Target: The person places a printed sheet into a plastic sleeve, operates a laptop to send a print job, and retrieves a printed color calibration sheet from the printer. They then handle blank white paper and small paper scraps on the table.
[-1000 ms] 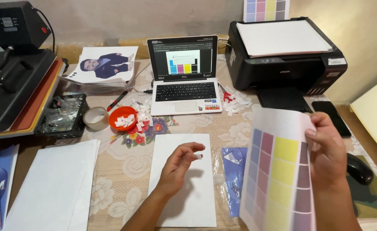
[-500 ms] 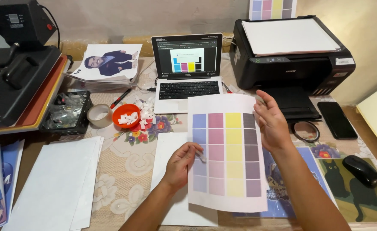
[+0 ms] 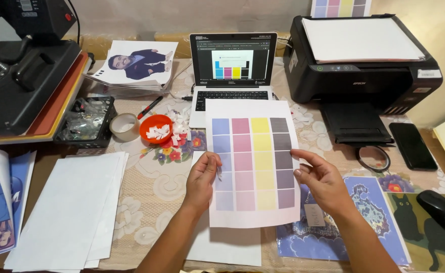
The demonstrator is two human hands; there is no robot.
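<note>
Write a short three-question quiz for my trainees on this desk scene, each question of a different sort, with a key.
1. True or false: both hands hold the colour sheet.
2. Which lies right of the printer's tray? A) tape roll B) phone C) red bowl
3. Fill in: the colour sheet has ___ columns of patches.

Key
1. True: the left hand grips its left edge, the right hand its right edge.
2. B: the phone lies there; the tape roll and red bowl sit left of the laptop.
3. Four.
</note>
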